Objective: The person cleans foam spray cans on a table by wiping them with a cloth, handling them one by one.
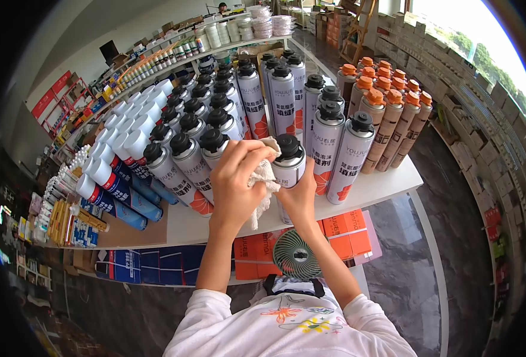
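My left hand (236,181) is closed on a crumpled off-white cloth (263,178), which it holds against the upper left side of a spray foam can (290,163). That can is white and grey with a black cap and stands upright at the front edge of the table. Around its body on the right wraps my right hand (300,193), whose fingers are partly hidden behind it. Just to the right is another foam can (352,157) with an orange flower print, and a similar can (193,163) stands to the left.
Rows of black-capped cans fill the white table (388,189). Brown cans with orange caps (375,98) stand at the right, and blue cans with white caps (120,196) at the left. Below are orange boxes (346,235) and a green fan (298,254). Stocked shelves (174,59) lie behind.
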`<state>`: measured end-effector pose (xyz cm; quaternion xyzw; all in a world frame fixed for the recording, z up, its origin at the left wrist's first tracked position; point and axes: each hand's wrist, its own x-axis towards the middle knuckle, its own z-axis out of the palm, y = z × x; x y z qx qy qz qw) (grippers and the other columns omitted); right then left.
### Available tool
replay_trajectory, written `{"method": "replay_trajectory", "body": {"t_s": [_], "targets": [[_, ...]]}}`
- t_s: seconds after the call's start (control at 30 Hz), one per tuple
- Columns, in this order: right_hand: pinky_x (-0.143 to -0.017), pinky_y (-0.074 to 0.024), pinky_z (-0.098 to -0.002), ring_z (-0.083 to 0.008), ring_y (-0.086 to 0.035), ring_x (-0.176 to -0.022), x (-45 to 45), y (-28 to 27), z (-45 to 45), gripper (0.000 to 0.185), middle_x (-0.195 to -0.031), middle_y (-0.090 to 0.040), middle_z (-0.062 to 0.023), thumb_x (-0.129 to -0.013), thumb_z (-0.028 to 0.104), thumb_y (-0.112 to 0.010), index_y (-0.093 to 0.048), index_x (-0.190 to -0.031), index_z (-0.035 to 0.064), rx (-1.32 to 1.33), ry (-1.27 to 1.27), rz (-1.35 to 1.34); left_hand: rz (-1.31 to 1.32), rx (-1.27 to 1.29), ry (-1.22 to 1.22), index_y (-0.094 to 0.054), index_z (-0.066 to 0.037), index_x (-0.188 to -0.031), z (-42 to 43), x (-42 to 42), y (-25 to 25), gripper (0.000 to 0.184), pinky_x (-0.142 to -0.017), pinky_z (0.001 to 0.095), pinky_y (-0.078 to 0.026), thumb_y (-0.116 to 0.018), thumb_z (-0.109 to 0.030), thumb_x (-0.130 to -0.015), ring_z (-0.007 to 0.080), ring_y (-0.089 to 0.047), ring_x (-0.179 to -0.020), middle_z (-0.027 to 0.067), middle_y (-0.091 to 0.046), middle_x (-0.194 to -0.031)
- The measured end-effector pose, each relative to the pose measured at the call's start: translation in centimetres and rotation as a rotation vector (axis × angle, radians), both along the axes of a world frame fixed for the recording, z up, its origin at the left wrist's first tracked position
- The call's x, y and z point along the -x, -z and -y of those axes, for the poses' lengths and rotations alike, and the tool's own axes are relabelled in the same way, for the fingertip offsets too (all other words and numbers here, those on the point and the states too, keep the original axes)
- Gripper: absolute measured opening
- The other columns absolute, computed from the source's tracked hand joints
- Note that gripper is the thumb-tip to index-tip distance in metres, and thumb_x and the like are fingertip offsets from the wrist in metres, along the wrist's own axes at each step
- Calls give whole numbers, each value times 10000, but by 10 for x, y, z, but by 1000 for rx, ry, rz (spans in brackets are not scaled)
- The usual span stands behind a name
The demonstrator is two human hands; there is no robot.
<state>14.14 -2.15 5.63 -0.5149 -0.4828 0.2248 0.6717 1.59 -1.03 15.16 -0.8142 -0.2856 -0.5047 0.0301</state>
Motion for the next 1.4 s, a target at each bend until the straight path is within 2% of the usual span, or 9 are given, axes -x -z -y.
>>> {"method": "replay_trajectory", "body": {"t_s": [0.23, 0.33, 0.5, 0.83, 0.93, 1.0, 1.07, 1.13, 1.4], "targets": [[-907, -511, -420, -347, -647, -1106, 0, 1, 0, 670, -1183, -627, -210, -757, 141, -851, -447, -1272, 0, 33, -17, 8, 175, 59, 121, -666, 27, -921, -10, -9, 20, 420, -772, 369, -503, -511, 123, -543, 280, -608, -835, 100, -650, -908], [-907, -510, -421, -352, -644, -1103, 1, -5, 5, 678, -1190, -621, -208, -759, 132, -847, -440, -1285, 1, 70, -14, -67, 83, 28, 90, -664, 37, -910, -1, -11, 11, 390, -755, 362, -506, -532, 107, -550, 280, -609, -832, 105, -658, -904], [-1000, -429, -462, -396, -537, -1194, 5, 0, 4, 673, -1231, -540, -214, -769, 32, -771, -404, -1331, -13, 37, -9, -27, -113, -134, -29, -694, -52, -969, 8, -20, 4, 447, -641, 363, -519, -632, 63, -542, 237, -611, -858, 24, -652, -980], [-1022, -393, -473, -420, -504, -1193, 10, 10, 0, 661, -1264, -512, -234, -812, 100, -741, -388, -1355, -33, -35, 11, -20, -114, -121, -52, -717, -52, -987, 12, -23, 7, 474, -641, 351, -512, -639, 64, -534, 235, -603, -859, 25, -646, -946], [-1015, -402, -472, -412, -507, -1194, 8, 9, -1, 674, -1260, -510, -231, -806, 91, -768, -391, -1350, -40, -53, -13, -1, -18, -32, 0, -715, -12, -958, 7, -16, 7, 428, -682, 348, -517, -615, 118, -563, 246, -622, -852, 51, -644, -931], [-971, -487, -378, -279, -588, -1180, 8, 13, -4, 674, -1266, -558, -187, -814, 62, -720, -350, -1369, -33, -39, 31, 101, 90, 83, 49, -703, 24, -936, 3, -12, 9, 386, -729, 345, -521, -583, 173, -600, 261, -644, -839, 83, -640, -920], [-970, -491, -376, -293, -589, -1181, 9, 10, -3, 677, -1272, -553, -197, -788, 13, -718, -359, -1360, -34, -38, 9, 45, 76, 96, 49, -698, 32, -944, 4, -10, 6, 381, -755, 341, -525, -579, 195, -620, 265, -662, -832, 97, -638, -918], [-1006, -419, -478, -399, -503, -1204, 8, 1, 2, 710, -1260, -506, -222, -779, 92, -832, -402, -1327, -41, 25, -36, -41, 70, 120, 55, -698, 30, -940, 2, -9, 5, 370, -744, 341, -523, -585, 184, -623, 258, -662, -835, 94, -640, -917], [-1009, -410, -483, -432, -493, -1201, 7, 12, -2, 745, -1263, -496, -242, -756, 39, -786, -372, -1372, -27, -59, 13, 55, -80, -58, -21, -722, -66, -933, 13, -23, -5, 365, -678, 364, -510, -691, 54, -590, 235, -605, -800, 21, -646, -921]]}}
